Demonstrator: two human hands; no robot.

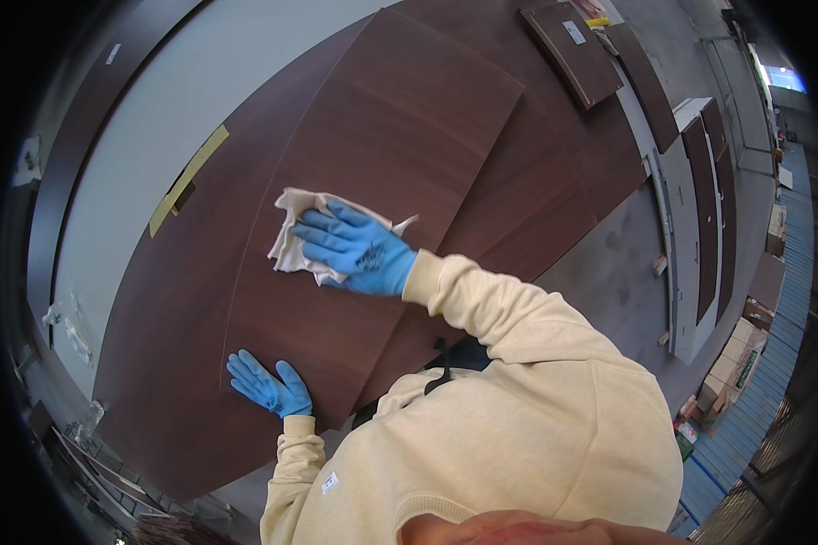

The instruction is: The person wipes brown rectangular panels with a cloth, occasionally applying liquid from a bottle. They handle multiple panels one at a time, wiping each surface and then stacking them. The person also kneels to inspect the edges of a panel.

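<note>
1. The right hand (359,250) is palm down on the white cloth (287,238), fingers extended and a little apart, covering it rather than clenching it.
2. The left hand (271,383) lies flat, thumb spread, holding nothing, on the brown panel (400,118) nearer the body.
3. The cloth rests mid-panel; wiping seems the step in hand. The next stroke likely calls for even pressure, the left hand steadying.
4. Beyond, a yellow strip (191,177) lies left, a small panel (573,54) upper right.

The right glove (365,256) is blue with black print. The cloth (287,247) beneath it is off-white; the surrounding panel (318,331), streaky reddish-brown.
</note>
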